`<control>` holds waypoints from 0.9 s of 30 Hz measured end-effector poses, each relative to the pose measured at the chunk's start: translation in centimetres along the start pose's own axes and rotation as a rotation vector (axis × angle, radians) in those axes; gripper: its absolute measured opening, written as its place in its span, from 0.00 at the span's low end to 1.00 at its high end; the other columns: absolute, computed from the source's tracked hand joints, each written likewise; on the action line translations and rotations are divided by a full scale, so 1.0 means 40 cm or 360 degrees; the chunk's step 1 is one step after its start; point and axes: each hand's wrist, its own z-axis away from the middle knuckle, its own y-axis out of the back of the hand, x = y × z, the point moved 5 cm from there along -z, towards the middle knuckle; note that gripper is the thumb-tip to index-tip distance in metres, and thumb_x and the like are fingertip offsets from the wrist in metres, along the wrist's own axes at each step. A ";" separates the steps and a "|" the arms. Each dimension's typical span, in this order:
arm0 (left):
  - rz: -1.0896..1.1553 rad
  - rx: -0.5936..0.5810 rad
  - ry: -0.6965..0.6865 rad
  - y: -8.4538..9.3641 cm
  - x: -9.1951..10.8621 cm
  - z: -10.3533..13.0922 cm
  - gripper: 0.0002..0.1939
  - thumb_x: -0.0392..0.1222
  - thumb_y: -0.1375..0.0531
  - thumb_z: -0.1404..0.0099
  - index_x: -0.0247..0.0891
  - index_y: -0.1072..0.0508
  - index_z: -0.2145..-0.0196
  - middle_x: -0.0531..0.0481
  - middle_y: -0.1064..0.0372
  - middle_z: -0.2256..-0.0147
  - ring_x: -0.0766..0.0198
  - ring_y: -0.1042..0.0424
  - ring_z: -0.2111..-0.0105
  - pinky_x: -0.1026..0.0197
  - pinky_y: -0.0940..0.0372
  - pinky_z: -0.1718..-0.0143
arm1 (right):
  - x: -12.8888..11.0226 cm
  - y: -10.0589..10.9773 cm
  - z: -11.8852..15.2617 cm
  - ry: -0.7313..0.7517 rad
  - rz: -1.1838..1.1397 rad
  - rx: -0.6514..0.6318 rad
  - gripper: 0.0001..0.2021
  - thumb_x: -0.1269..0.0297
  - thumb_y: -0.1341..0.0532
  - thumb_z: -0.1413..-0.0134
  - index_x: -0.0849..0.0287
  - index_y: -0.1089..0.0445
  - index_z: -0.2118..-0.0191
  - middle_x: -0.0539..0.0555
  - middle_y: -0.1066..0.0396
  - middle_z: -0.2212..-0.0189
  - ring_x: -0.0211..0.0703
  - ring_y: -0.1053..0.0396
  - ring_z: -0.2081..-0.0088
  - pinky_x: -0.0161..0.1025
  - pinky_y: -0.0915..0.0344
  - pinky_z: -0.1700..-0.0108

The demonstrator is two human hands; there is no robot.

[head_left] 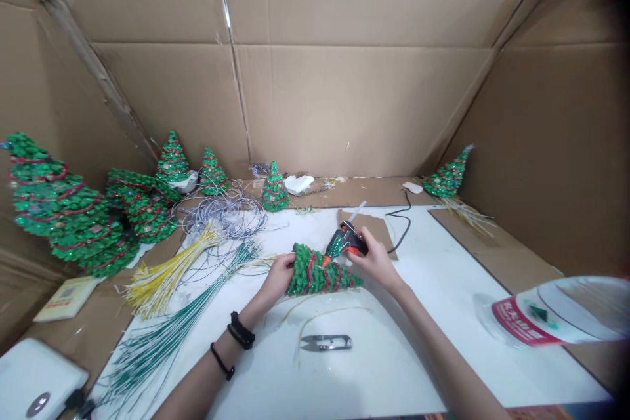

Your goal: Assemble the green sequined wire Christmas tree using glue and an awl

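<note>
A small green Christmas tree with red garland lies on its side at the middle of the white table. My left hand grips it by its wide base, at the left end. In my right hand is a black and orange hot glue gun. Its orange nozzle touches or nearly touches the upper side of the tree. A clear glue stick sticks out of the back of the gun. In front of the tree lie thread snips and a thin pale strand.
Left are bundles of green wires and yellow stems, a tangle of purple wire and several finished trees. A plastic bottle lies right. The gun's black cord runs back. Cardboard walls enclose the table.
</note>
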 end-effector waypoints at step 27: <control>-0.0008 -0.0067 0.0073 -0.004 -0.004 -0.004 0.12 0.43 0.43 0.47 0.33 0.23 0.76 0.49 0.29 0.78 0.62 0.33 0.75 0.62 0.38 0.70 | -0.013 0.015 -0.006 0.0051 0.0062 0.0086 0.10 0.61 0.42 0.54 0.57 0.41 0.66 0.52 0.34 0.71 0.44 0.36 0.68 0.37 0.40 0.65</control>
